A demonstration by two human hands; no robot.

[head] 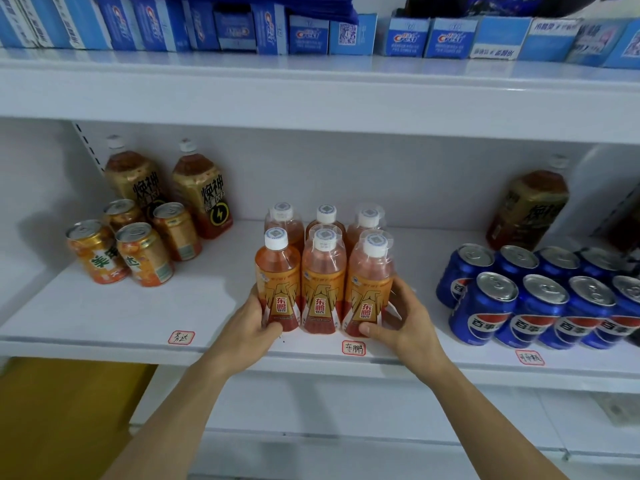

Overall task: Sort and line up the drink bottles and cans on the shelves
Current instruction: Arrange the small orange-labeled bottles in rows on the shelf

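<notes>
Several small orange drink bottles [323, 282] with white caps stand in two rows at the middle of the white shelf [104, 317]. My left hand [258, 318] grips the front left bottle [277, 282] from its left side, thumb across its base. My right hand [401, 315] grips the front right bottle [369, 285] from the right, thumb at its base. Several orange cans [136, 244] cluster at the left, with two gold-labelled bottles [169, 188] behind them. Blue cola cans [533, 299] stand in two rows at the right.
A third gold-labelled bottle [528, 209] stands alone at the back right. Handwritten labels [354, 348] are stuck on the shelf's front edge. Blue toothpaste boxes [308, 34] fill the upper shelf. A lower white shelf [346, 410] lies beneath.
</notes>
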